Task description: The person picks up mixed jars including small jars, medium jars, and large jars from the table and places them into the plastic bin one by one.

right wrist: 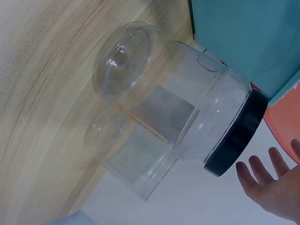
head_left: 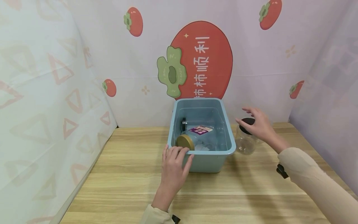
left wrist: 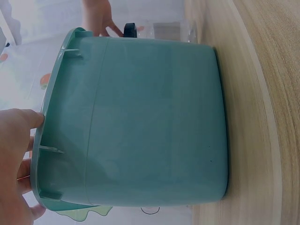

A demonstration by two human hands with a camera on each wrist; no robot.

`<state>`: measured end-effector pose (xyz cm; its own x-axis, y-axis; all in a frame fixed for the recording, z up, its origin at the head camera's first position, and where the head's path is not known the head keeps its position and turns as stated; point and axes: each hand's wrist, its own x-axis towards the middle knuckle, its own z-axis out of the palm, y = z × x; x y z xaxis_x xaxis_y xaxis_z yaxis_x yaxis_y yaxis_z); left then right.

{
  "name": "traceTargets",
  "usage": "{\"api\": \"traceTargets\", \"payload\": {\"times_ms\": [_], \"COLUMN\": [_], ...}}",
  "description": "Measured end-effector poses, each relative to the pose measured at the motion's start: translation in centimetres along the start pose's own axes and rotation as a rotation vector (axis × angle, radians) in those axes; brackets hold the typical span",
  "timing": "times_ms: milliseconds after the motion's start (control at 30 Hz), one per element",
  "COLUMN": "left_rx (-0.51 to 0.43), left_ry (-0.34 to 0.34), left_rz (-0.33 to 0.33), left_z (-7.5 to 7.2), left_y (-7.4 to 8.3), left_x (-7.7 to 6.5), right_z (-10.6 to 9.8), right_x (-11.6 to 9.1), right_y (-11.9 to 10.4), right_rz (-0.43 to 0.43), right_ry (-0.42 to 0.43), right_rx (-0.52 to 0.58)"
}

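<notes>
A light blue plastic bin stands on the wooden table. My left hand grips its near left rim, fingers over the edge. Beyond the bin's right side stands a clear jar with a black lid. Just above that lid, my right hand has its fingers spread and holds nothing. In the right wrist view its fingertips are beside the lid, with a gap between. Inside the bin lie a gold-lidded clear jar and a piece with a black lid, partly hidden.
Behind the upright jar is another clear container. A purple and white label shows inside the bin. A printed curtain hangs close behind the bin, with more cloth at both sides of the table.
</notes>
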<state>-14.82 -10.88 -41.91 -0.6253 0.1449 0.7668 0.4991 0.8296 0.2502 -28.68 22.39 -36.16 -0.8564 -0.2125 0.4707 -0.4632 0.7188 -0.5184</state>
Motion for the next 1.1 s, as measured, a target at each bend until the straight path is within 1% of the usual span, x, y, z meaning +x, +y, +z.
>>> {"api": "traceTargets", "payload": {"times_ms": [267, 500, 833, 1100], "left_rx": [0.004, 0.006, 0.010, 0.006], "left_ry": [0.004, 0.009, 0.012, 0.009], "left_rz": [0.005, 0.009, 0.014, 0.009], "left_z": [0.0, 0.0, 0.0, 0.0], "left_y": [0.0, 0.0, 0.0, 0.0], "left_x": [0.0, 0.0, 0.0, 0.0], "right_z": [0.0, 0.1, -0.1, 0.0], "right_x": [-0.5, -1.0, -1.7, -2.2], "right_y": [0.5, 0.9, 1.6, 2.3], "right_rz": [0.024, 0.023, 0.066, 0.080], "right_ry": [0.012, 0.034, 0.031, 0.025], "right_rx": [-0.009, -0.026, -0.014, -0.044]}}
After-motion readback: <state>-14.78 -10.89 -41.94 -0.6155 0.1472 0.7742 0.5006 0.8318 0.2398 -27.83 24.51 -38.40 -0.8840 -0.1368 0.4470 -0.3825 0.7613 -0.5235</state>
